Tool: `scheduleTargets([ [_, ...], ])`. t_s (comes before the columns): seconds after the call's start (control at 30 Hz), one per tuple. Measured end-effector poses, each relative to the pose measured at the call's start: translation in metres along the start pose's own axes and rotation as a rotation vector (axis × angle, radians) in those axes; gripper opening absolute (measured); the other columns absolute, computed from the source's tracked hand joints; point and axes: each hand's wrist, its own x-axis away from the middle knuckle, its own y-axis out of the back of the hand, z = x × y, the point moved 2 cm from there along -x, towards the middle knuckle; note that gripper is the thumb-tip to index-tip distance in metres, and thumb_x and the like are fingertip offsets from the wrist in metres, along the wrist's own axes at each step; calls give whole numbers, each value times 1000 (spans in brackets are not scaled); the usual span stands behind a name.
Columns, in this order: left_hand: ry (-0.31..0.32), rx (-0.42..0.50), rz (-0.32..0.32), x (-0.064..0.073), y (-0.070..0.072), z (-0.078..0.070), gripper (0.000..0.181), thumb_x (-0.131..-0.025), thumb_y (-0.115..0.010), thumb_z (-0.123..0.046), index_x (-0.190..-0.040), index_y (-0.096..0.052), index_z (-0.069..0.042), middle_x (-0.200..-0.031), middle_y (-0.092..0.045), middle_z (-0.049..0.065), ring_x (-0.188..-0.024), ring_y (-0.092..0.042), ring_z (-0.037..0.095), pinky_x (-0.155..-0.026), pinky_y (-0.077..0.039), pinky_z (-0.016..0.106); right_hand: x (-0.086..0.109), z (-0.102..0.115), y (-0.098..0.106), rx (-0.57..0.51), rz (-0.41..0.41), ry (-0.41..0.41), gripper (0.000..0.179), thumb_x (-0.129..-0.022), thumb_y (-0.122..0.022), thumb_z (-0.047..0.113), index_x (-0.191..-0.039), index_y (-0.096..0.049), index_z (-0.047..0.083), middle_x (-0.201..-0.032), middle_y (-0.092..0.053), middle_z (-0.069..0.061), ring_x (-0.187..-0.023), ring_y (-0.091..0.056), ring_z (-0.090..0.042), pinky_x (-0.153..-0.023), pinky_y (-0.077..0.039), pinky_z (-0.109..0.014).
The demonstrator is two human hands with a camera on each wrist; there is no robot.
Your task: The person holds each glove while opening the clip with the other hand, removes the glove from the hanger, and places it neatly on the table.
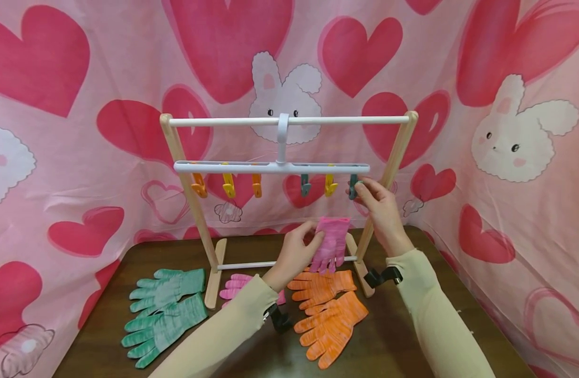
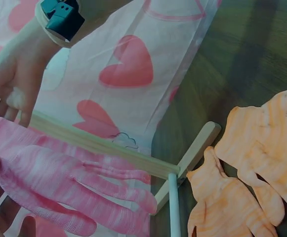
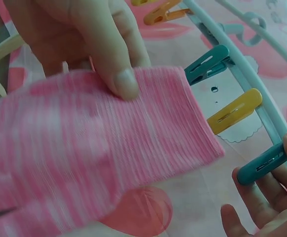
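Observation:
My left hand [image 1: 294, 251] holds a pink striped knit glove [image 1: 332, 242] near its cuff, thumb on the near side, with the glove's fingers hanging down. In the right wrist view that thumb [image 3: 126, 81] presses the cuff. Up and to the right, my right hand [image 1: 383, 211] pinches the teal clothespin [image 1: 353, 187] at the right end of a white hanger [image 1: 270, 168]. The glove's cuff is below this clothespin and apart from it. Other clothespins hang along the bar: a yellow one [image 1: 330, 186] and a teal one [image 1: 306, 185] are nearest.
The hanger hooks over the top rod [image 1: 223, 122] of a wooden stand [image 1: 395, 152]. On the dark table [image 1: 398, 325] lie two green gloves [image 1: 164, 328], two orange gloves [image 1: 332, 321] and another pink glove [image 1: 235, 285], partly behind my left sleeve. A heart-patterned cloth [image 1: 360, 52] surrounds the table.

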Motion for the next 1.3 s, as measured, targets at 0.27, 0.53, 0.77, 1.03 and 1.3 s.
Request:
scheduleTargets([
  [0.27, 17, 6, -20, 13, 12, 3, 8, -103, -66, -17, -107, -71, -12, -83, -64, -2, -72, -53, 12, -70, -46, 26, 0, -3, 0, -41, 30, -1, 43, -108, -59, 22, -138, -56, -8, -109, -74, 12, -105, -71, -10, -96, -52, -24],
  [0.53, 32, 13, -27, 28, 27, 3, 10, -104, -66, -20, -109, -72, -13, -86, -63, -3, -76, -55, 13, -68, -47, 25, 4, -8, 1, -51, 50, -24, 42, -107, -59, 22, -137, -58, -7, -111, -74, 12, -108, -71, -10, -98, -52, -25],
  [0.77, 50, 6, -27, 43, 41, 8, 12, -103, -67, -20, -112, -72, -14, -93, -69, -2, -83, -60, 15, -73, -53, 26, 8, -20, 5, -47, 67, -52, 46, -108, -58, 22, -143, -53, -7, -113, -73, 13, -109, -70, -8, -99, -52, -24],
  [1.03, 61, -34, -59, 61, 57, 18, 9, -101, -69, -15, -109, -74, -15, -90, -69, -2, -83, -63, 18, -73, -56, 27, 18, -31, 13, -13, 101, -40, 48, -109, -56, 20, -146, -50, -9, -116, -72, 15, -109, -70, -8, -97, -53, -23],
  [1.3, 12, -218, -52, 81, 74, 19, 4, -99, -72, -13, -102, -74, -12, -83, -64, -8, -75, -58, 11, -70, -55, 27, 42, -46, 18, 51, 157, -78, 41, -109, -55, 24, -142, -58, -2, -123, -72, 9, -112, -69, -8, -99, -53, -26],
])
